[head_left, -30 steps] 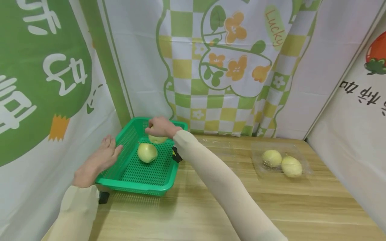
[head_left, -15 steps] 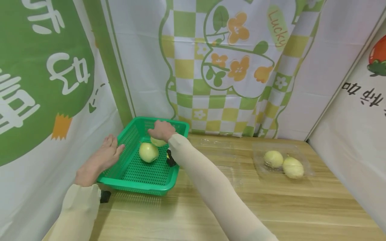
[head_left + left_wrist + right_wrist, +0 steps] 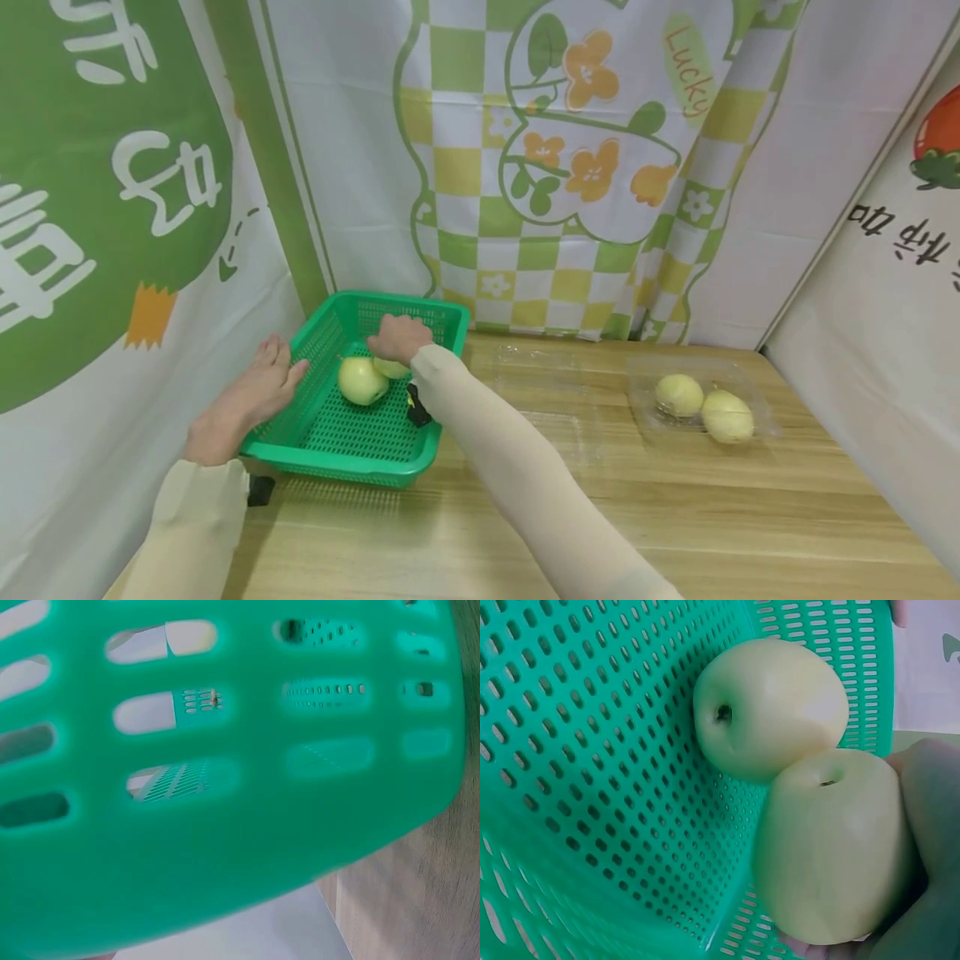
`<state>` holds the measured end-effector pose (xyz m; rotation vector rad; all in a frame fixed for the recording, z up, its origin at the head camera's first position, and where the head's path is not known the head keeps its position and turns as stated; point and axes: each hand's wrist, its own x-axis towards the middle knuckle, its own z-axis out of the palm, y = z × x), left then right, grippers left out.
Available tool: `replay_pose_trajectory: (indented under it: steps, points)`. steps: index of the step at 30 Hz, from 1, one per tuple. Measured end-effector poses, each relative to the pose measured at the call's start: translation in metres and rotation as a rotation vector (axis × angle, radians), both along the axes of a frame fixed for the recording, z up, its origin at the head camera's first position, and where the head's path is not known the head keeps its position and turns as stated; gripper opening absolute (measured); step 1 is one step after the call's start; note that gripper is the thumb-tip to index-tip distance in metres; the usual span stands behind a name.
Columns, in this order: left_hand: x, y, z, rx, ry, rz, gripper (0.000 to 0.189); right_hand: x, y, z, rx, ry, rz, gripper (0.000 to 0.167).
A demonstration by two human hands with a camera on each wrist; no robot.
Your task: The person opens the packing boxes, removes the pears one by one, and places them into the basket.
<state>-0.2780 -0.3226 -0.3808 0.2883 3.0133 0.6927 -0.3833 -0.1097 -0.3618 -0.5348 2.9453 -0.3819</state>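
Observation:
A green perforated plastic basket (image 3: pixel 337 461) stands on the wooden table at left. My left hand (image 3: pixel 255 387) lies with straight fingers along its left side; the left wrist view shows the basket's slotted wall (image 3: pixel 255 825) close up. Inside the basket, my right hand (image 3: pixel 401 337) grips a pale yellow-green pear (image 3: pixel 836 847), fingers curled over and under it. This pear sits right against another pear (image 3: pixel 772 709), which lies on its side on the basket floor. From the head view, the right hand hides most of the held pear.
At right, two more pears (image 3: pixel 678 395) sit in a clear plastic tray (image 3: pixel 761 408). Other clear trays (image 3: pixel 536 367) lie on the table between it and the basket. Printed cloth (image 3: pixel 555 283) hangs behind and at both sides.
My right hand has come nearer and lower in the basket with its pear, bringing it against the other pear, which has shifted slightly left. The left hand stays at the basket's side.

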Motion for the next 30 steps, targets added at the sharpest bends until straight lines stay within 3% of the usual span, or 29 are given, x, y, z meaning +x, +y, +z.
replay_pose_trajectory:
  steps: [3,13,17,23,30]
  points:
    - [-0.001,0.001,0.001,0.0,0.003,-0.002,0.08,0.003,0.002,0.0,0.026,-0.022,0.005,0.036]
    - [-0.002,0.004,0.001,-0.011,0.011,-0.01,0.079,0.003,0.004,-0.016,0.071,-0.114,0.051,0.019]
    - [0.001,0.003,-0.003,-0.002,0.016,-0.006,0.079,0.006,0.002,-0.019,0.062,-0.116,0.087,0.022]
    - [0.003,-0.001,-0.005,0.014,0.026,-0.003,0.079,0.009,-0.002,-0.016,0.068,-0.069,0.11,0.018]
    - [0.0,0.001,-0.002,0.005,0.023,-0.009,0.08,0.003,0.0,-0.006,0.1,-0.086,0.104,0.017]
